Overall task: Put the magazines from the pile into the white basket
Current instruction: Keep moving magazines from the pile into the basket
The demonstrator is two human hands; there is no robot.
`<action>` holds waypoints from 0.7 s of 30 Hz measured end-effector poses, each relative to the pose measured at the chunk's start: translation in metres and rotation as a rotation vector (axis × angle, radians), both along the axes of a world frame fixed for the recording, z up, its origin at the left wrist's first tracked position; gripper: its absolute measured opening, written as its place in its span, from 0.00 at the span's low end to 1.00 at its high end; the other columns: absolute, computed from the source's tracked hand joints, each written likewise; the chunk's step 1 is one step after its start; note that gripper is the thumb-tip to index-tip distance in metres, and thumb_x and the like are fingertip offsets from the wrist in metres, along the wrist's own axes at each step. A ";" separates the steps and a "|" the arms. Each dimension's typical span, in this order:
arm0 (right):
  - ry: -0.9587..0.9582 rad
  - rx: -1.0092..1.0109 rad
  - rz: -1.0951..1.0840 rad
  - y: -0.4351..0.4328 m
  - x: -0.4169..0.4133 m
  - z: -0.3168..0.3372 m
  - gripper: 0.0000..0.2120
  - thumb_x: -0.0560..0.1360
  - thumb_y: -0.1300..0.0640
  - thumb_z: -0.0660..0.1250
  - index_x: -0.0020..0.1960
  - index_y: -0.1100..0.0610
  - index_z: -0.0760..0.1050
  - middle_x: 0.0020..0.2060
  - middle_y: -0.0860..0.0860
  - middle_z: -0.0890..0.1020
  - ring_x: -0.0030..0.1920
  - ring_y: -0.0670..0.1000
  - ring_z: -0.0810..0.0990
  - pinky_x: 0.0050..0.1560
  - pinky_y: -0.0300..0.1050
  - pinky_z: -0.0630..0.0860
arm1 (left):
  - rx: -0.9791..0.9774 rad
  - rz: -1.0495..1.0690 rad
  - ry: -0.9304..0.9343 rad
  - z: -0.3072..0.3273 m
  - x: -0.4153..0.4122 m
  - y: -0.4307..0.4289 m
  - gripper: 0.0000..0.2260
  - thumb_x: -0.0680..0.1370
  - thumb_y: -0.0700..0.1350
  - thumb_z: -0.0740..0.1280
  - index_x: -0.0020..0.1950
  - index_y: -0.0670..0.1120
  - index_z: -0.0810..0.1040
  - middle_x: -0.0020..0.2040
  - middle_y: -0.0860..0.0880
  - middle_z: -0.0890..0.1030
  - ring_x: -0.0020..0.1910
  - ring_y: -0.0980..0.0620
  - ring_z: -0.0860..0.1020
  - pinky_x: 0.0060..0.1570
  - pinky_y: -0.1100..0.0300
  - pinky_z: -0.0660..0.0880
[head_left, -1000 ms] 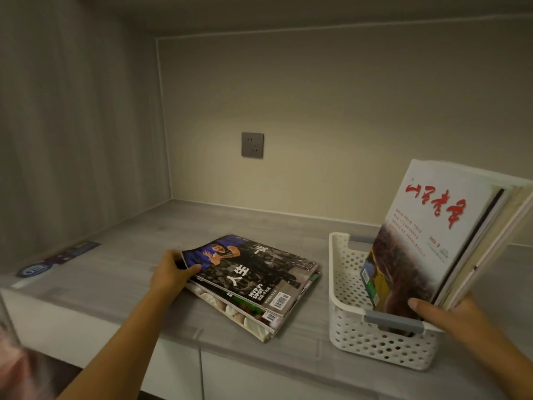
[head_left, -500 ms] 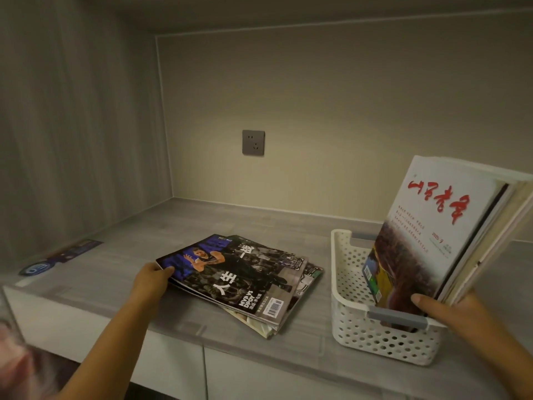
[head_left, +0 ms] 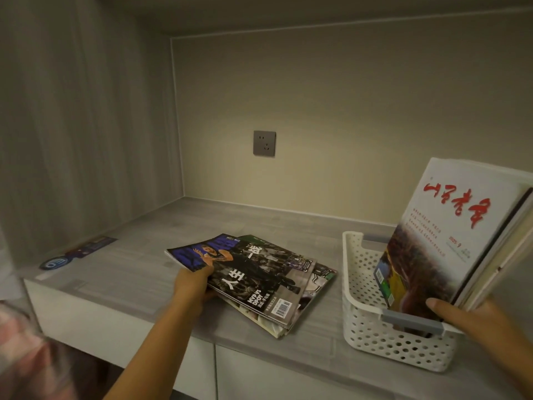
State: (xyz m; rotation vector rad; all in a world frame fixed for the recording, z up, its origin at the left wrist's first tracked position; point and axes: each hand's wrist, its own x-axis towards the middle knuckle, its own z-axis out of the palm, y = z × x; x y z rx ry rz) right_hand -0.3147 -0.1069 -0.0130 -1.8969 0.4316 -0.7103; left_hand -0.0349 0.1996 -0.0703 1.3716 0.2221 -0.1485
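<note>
Magazine pile (head_left: 259,281): its left edge was gripped by the left hand (head_left: 191,287).
White basket (head_left: 375,339): upright magazines (head_left: 438,241) inside were clasped by the right hand (head_left: 470,319).

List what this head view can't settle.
Head view only:
- pile under the top magazine: count hidden by its cover.
- right hand: fingers hidden behind the upright magazines.
- upright magazines: right edge cut by frame.
- white basket floor: hidden by magazines.
- blue strip, far left: blurred, unreadable.
</note>
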 end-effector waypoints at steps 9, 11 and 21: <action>-0.075 0.036 0.082 0.003 0.000 0.002 0.51 0.45 0.40 0.79 0.65 0.51 0.66 0.57 0.50 0.76 0.58 0.53 0.74 0.57 0.43 0.68 | 0.041 -0.094 -0.198 0.027 -0.024 -0.017 0.05 0.80 0.41 0.60 0.55 0.44 0.73 0.45 0.42 0.81 0.39 0.45 0.81 0.27 0.57 0.79; -0.101 0.041 0.112 0.001 0.001 0.001 0.43 0.54 0.49 0.79 0.65 0.51 0.65 0.58 0.49 0.76 0.57 0.51 0.74 0.57 0.44 0.66 | 0.032 -0.058 -0.261 0.038 -0.031 -0.023 0.04 0.81 0.42 0.59 0.50 0.47 0.73 0.44 0.44 0.80 0.40 0.46 0.81 0.35 0.54 0.79; -0.064 0.020 0.073 -0.006 0.000 -0.006 0.57 0.45 0.35 0.77 0.69 0.54 0.63 0.60 0.51 0.75 0.58 0.50 0.74 0.59 0.46 0.68 | 0.049 0.095 -0.883 0.133 -0.096 -0.076 0.04 0.82 0.41 0.58 0.53 0.45 0.71 0.40 0.57 0.75 0.34 0.72 0.75 0.31 0.76 0.70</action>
